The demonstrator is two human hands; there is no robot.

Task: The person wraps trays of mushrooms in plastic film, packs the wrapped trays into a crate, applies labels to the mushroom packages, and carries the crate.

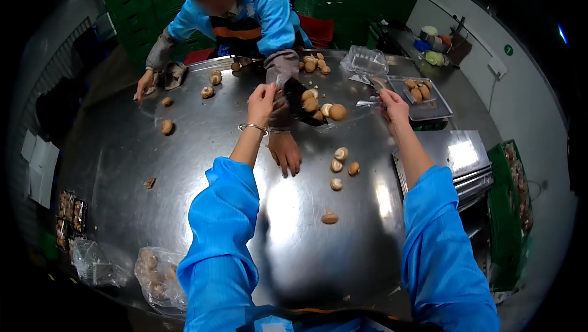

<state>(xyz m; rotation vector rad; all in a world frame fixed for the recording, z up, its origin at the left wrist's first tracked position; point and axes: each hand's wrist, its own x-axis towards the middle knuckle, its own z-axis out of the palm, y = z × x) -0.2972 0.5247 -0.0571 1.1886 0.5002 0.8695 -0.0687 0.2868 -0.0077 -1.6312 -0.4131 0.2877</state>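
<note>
Clear plastic film point(352, 120) stretches between my two hands above the metal table. My left hand point(262, 104), with a bracelet at the wrist, is closed on its left end near the co-worker's sleeve. On the right, my right hand point(394, 108) grips the film's other end, fingers bent. Several brown mushrooms point(337, 112) lie at the film, beside a black tray point(297, 96) partly hidden by the co-worker's arm. Closer to me, several loose mushrooms point(336, 165) rest on the table, one point(329, 217) nearest.
Across the table point(202, 148), a co-worker in blue point(269, 13) reaches in, one hand point(285, 153) just below my left hand. A bag of mushrooms point(160, 277) lies front left. Clear containers point(366, 61), a mushroom tray point(438, 108) and stacked metal trays point(459, 154) stand right.
</note>
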